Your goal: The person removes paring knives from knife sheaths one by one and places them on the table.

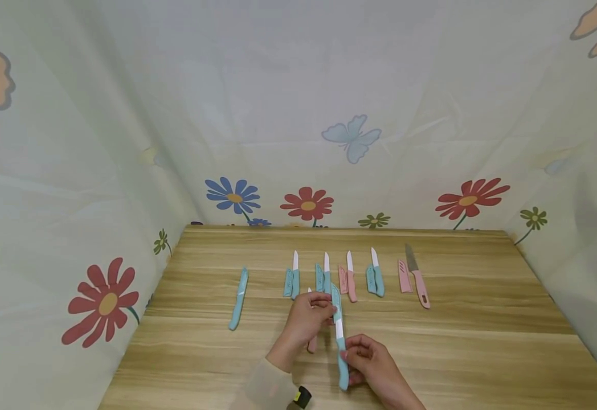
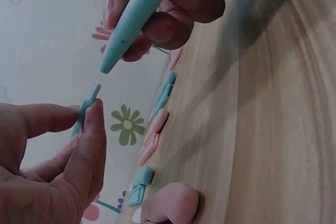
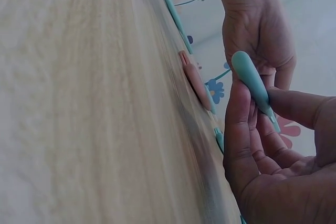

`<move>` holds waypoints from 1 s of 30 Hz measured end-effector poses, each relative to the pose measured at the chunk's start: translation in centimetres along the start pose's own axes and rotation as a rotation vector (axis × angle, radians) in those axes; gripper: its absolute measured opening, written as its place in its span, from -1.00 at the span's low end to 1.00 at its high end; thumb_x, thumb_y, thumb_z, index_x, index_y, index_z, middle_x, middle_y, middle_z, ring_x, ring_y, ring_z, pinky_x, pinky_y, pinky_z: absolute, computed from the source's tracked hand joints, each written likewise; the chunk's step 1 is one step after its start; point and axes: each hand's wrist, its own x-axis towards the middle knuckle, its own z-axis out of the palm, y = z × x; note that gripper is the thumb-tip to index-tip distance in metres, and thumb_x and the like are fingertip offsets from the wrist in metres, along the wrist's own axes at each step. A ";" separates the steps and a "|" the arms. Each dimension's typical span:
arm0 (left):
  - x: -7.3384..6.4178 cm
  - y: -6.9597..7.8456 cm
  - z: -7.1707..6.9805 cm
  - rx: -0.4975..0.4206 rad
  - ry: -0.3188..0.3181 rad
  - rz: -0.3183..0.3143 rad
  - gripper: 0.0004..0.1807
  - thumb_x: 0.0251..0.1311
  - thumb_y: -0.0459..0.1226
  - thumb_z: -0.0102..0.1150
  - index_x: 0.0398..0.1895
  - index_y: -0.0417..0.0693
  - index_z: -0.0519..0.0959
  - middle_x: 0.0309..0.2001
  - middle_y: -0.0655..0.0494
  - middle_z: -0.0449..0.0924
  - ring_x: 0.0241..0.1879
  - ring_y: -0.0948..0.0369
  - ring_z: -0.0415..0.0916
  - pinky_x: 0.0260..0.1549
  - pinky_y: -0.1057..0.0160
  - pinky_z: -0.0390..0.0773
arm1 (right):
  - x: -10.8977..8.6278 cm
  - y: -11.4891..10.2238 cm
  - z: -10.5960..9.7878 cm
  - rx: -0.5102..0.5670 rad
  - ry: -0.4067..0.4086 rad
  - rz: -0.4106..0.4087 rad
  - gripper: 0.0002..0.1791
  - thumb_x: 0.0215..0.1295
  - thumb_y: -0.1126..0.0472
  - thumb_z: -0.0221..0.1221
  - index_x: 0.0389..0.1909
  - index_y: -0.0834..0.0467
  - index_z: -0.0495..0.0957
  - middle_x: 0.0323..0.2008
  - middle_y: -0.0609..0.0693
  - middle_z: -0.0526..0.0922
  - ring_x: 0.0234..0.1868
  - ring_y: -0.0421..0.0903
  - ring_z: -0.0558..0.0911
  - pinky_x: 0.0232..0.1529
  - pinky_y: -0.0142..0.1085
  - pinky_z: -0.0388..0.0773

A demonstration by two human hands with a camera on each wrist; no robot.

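Above the table, my right hand (image 1: 377, 367) grips a paring knife by its turquoise handle (image 1: 343, 370), fingers and thumb on either side. Its white blade (image 1: 340, 330) points away from me, the tip end inside a turquoise sheath (image 1: 335, 293) and the part by the handle bare. My left hand (image 1: 303, 322) pinches that sheath between thumb and fingers. In the left wrist view the sheath (image 2: 86, 106) lines up with the handle (image 2: 136, 24). Under my left hand lies a pink-handled knife (image 1: 312, 345), partly hidden by it.
Across the wooden table (image 1: 483, 353) runs a row of knives with sheaths beside them, including a pink one (image 1: 351, 282) and a turquoise one (image 1: 377, 279). A grey-bladed pink knife (image 1: 420, 287) lies far right. One sheathed turquoise knife (image 1: 238, 304) lies left. A patterned curtain surrounds the table.
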 end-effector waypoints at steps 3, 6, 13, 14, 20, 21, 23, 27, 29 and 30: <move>0.1 0.0 0.0 -0.011 0.004 0.001 -0.75 0.26 -0.45 0.32 -0.02 -0.36 0.64 -0.26 -0.03 0.61 -0.33 0.19 0.65 -0.22 0.17 0.81 | -0.1 0.1 0.0 -0.003 -0.009 -0.002 -0.61 0.47 0.27 0.20 0.16 0.43 0.41 -0.28 -0.04 0.64 -0.37 -0.10 0.67 -0.31 -0.21 0.77; 0.1 0.1 0.0 -0.017 0.004 0.007 -0.75 0.26 -0.46 0.32 -0.01 -0.37 0.64 -0.27 -0.02 0.61 -0.34 0.20 0.65 -0.25 0.20 0.81 | -0.2 0.1 0.1 -0.002 -0.015 0.001 -0.62 0.47 0.27 0.20 0.14 0.42 0.41 -0.29 -0.05 0.64 -0.37 -0.10 0.66 -0.32 -0.20 0.77; 0.2 0.0 -0.1 -0.023 0.008 0.004 -0.77 0.25 -0.48 0.32 -0.03 -0.37 0.65 -0.29 -0.02 0.62 -0.36 0.21 0.66 -0.18 0.08 0.81 | -0.4 0.3 0.1 -0.011 -0.024 0.009 -0.63 0.47 0.26 0.20 0.13 0.41 0.41 -0.31 -0.06 0.64 -0.42 -0.11 0.66 -0.34 -0.22 0.75; 0.3 0.0 -0.1 -0.024 0.009 0.000 -0.77 0.25 -0.48 0.32 -0.04 -0.36 0.65 -0.29 -0.01 0.62 -0.36 0.21 0.66 -0.17 0.05 0.81 | -0.5 0.3 0.0 -0.013 -0.025 0.009 -0.63 0.47 0.26 0.19 0.13 0.41 0.41 -0.31 -0.06 0.64 -0.42 -0.11 0.66 -0.34 -0.22 0.75; 0.4 0.1 -0.1 -0.022 0.024 -0.003 -0.77 0.25 -0.47 0.32 -0.04 -0.35 0.65 -0.29 -0.02 0.62 -0.36 0.21 0.66 -0.15 0.00 0.81 | -0.7 0.7 -0.2 -0.032 -0.054 0.010 -0.64 0.49 0.26 0.17 0.14 0.41 0.41 -0.30 -0.06 0.62 -0.42 -0.11 0.66 -0.32 -0.22 0.76; 0.4 0.1 -0.2 -0.022 0.027 -0.002 -0.77 0.25 -0.47 0.32 -0.03 -0.35 0.65 -0.29 -0.02 0.63 -0.36 0.21 0.66 -0.15 0.01 0.81 | -0.7 0.7 -0.2 -0.035 -0.059 0.009 -0.65 0.49 0.26 0.17 0.13 0.41 0.42 -0.31 -0.06 0.61 -0.42 -0.11 0.66 -0.32 -0.22 0.76; 0.5 0.0 -0.2 -0.027 0.030 -0.003 -0.76 0.25 -0.47 0.32 -0.03 -0.35 0.65 -0.29 -0.02 0.63 -0.35 0.21 0.66 -0.16 0.04 0.81 | -0.7 0.8 -0.3 -0.041 -0.069 0.006 -0.66 0.49 0.26 0.17 0.12 0.40 0.42 -0.31 -0.06 0.60 -0.42 -0.12 0.66 -0.34 -0.23 0.76; 0.6 -0.1 -0.4 -0.014 0.035 0.006 -0.75 0.25 -0.45 0.33 -0.02 -0.34 0.65 -0.27 -0.01 0.63 -0.35 0.20 0.66 -0.22 0.14 0.81 | -0.9 0.8 -0.4 -0.053 -0.075 0.005 -0.65 0.48 0.24 0.20 0.10 0.39 0.43 -0.31 -0.06 0.61 -0.41 -0.13 0.65 -0.35 -0.25 0.75; 0.6 -0.1 -0.6 -0.008 0.038 0.008 -0.75 0.25 -0.45 0.33 -0.01 -0.34 0.65 -0.27 -0.01 0.63 -0.36 0.19 0.66 -0.24 0.17 0.81 | -1.0 0.7 -0.4 -0.052 -0.078 0.008 -0.64 0.46 0.23 0.23 0.10 0.39 0.44 -0.31 -0.05 0.61 -0.40 -0.14 0.65 -0.36 -0.26 0.75; 0.6 -0.1 -0.6 0.000 0.038 0.015 -0.74 0.26 -0.44 0.33 0.00 -0.35 0.64 -0.27 -0.02 0.63 -0.37 0.18 0.66 -0.25 0.17 0.80 | -1.0 0.7 -0.5 -0.051 -0.081 0.010 -0.63 0.46 0.22 0.24 0.10 0.39 0.44 -0.31 -0.05 0.61 -0.40 -0.14 0.64 -0.35 -0.26 0.75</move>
